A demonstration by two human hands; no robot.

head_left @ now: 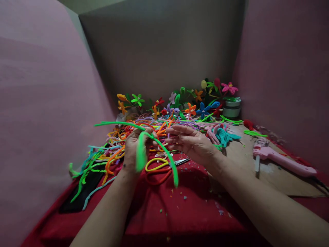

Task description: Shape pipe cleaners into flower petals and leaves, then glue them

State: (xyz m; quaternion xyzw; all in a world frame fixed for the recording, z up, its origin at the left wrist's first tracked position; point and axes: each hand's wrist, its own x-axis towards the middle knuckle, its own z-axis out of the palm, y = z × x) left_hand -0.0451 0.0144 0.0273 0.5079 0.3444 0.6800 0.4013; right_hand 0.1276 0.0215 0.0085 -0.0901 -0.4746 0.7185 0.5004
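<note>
Bright green pipe cleaners (166,151) are pinched in my left hand (133,145), above the near edge of the heap. One long end reaches out to the left, another curves down to the right, and a blurred wider green part hangs below the fingers. My right hand (195,142) is held just to the right, its fingers stretched apart with nothing seen in them. Below and between the hands lie scissors (158,171) with yellow and red handles, the blades pointing right.
Many coloured pipe cleaners (113,154) are heaped behind and left, partly over a dark flat object (82,195). Pipe-cleaner flowers (203,109) stand at the back beside a pale round container (231,108). A pink glue gun (282,159) rests on cardboard (244,175) at right. Red cloth (185,216) covers the table.
</note>
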